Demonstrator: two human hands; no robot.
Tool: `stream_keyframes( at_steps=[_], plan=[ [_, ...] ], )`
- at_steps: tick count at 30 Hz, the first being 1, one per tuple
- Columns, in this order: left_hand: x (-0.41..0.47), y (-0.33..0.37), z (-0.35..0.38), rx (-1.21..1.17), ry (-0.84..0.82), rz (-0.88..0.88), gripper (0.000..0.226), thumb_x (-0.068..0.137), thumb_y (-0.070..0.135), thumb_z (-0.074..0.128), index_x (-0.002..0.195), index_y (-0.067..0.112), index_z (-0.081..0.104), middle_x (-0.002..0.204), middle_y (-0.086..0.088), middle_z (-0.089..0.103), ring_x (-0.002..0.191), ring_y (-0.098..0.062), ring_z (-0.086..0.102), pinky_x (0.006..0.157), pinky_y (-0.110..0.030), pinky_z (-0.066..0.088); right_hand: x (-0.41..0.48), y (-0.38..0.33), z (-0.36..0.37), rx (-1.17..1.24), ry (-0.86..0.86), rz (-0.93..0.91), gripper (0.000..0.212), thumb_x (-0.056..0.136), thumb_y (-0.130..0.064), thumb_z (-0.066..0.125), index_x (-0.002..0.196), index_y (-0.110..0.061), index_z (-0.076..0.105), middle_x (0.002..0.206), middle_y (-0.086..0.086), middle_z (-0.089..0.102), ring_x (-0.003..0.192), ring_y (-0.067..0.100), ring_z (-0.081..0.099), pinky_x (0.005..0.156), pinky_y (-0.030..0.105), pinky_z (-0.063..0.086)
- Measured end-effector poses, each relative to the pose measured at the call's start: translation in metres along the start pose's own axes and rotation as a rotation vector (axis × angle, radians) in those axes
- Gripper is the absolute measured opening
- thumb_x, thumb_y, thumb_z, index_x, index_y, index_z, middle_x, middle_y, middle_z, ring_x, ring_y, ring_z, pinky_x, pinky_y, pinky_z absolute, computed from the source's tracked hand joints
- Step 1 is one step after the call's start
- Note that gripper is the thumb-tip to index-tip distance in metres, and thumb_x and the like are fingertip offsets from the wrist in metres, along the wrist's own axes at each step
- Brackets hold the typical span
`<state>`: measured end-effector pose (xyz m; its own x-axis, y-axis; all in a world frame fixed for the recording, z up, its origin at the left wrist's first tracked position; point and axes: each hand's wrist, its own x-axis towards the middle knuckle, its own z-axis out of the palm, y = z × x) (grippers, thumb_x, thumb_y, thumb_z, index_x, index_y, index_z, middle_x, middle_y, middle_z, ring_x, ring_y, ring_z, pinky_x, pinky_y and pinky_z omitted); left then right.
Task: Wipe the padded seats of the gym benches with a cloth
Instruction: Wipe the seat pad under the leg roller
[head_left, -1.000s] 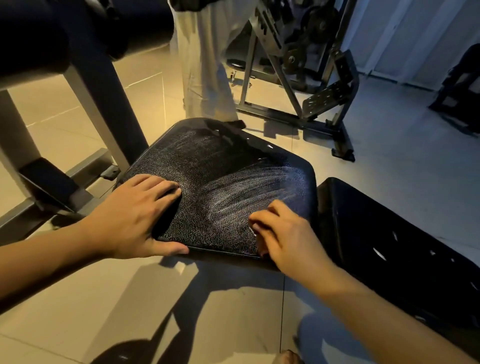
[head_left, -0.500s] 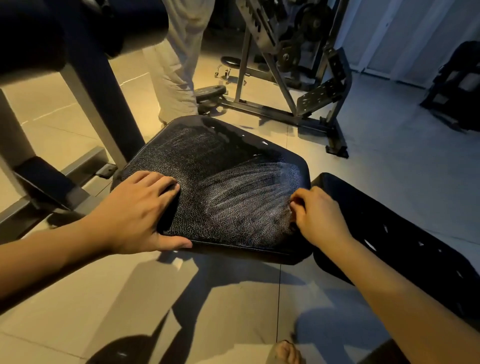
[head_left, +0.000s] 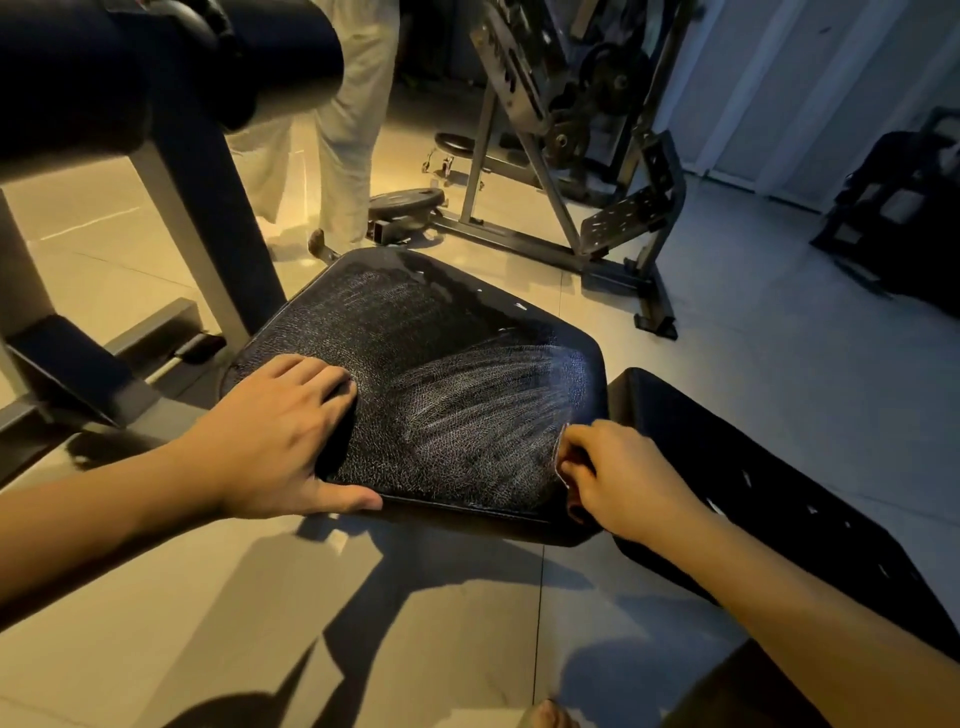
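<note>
Inside a dimly lit gym, we look down on a black padded seat (head_left: 441, 374) tilted a little above the tiled floor (head_left: 363, 623), its grained surface streaked with pale, fanning wipe marks that run towards its right corner. The left hand (head_left: 280, 441) lies flat on the seat's near-left edge, fingers straight and spread over the padding, thumb stretched along the front rim, holding nothing. The right hand (head_left: 623, 478) sits at the seat's near-right corner with its fingers curled tightly around the cloth (head_left: 560, 457), of which we can make out only a thin pale edge at the fingertips, pressed against the padding; the rest is hidden under the hand. Just beside that corner, across a narrow gap, a second black bench pad (head_left: 779, 493) runs off to the lower right under the right forearm. At upper left we see a thick black roller pad (head_left: 156, 62) on a grey metal upright (head_left: 208, 234) whose foot rests on the floor beside the seat. Beyond the seat stands a person in pale trousers (head_left: 348, 130), with a weight plate (head_left: 408, 200) lying on the floor near a dark steel weight machine (head_left: 571, 130). Bare toes (head_left: 545, 714) show at the bottom edge.
</note>
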<state>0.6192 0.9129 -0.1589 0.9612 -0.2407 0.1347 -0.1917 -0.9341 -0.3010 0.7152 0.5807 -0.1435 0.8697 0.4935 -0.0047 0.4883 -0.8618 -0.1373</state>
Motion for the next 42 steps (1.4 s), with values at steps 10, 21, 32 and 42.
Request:
stream_keyframes(
  at_steps=[10,21,32,42],
  plan=[
    [0.004,0.004,0.001,0.004,0.027,-0.004,0.116,0.075,0.099,0.034,0.117,-0.002,0.073,0.113,-0.018,0.071,0.101,-0.034,0.068,0.092,-0.048,0.054,-0.003,-0.027,0.004,0.078,0.037,-0.108,0.004,0.099,-0.027,0.058,0.100,-0.026,0.061,0.100,-0.003,0.055,0.095,0.025,0.059,0.082,0.039,0.050],
    [0.009,0.005,0.001,-0.024,0.035,-0.004,0.119,0.072,0.101,0.032,0.111,-0.004,0.074,0.109,-0.019,0.070,0.098,-0.036,0.066,0.085,-0.050,0.055,0.044,0.030,0.019,-0.190,0.235,0.115,0.024,0.100,-0.022,0.055,0.124,-0.019,0.050,0.122,0.007,0.051,0.098,0.026,0.059,0.073,0.038,0.053],
    [0.010,0.005,-0.002,-0.047,0.023,-0.003,0.117,0.073,0.099,0.035,0.113,-0.003,0.074,0.112,-0.018,0.071,0.098,-0.036,0.067,0.084,-0.047,0.057,0.098,0.069,0.004,-0.119,0.209,-0.024,0.013,0.104,-0.026,0.049,0.116,-0.024,0.055,0.116,0.003,0.055,0.108,0.027,0.055,0.086,0.046,0.052],
    [0.012,0.005,0.002,-0.068,-0.009,-0.023,0.119,0.069,0.100,0.042,0.120,-0.003,0.071,0.118,-0.019,0.069,0.103,-0.038,0.065,0.089,-0.048,0.054,0.032,-0.018,0.020,0.055,0.106,-0.612,0.018,0.100,-0.019,0.056,0.118,-0.020,0.059,0.113,-0.001,0.050,0.101,0.019,0.052,0.076,0.034,0.046]
  ],
)
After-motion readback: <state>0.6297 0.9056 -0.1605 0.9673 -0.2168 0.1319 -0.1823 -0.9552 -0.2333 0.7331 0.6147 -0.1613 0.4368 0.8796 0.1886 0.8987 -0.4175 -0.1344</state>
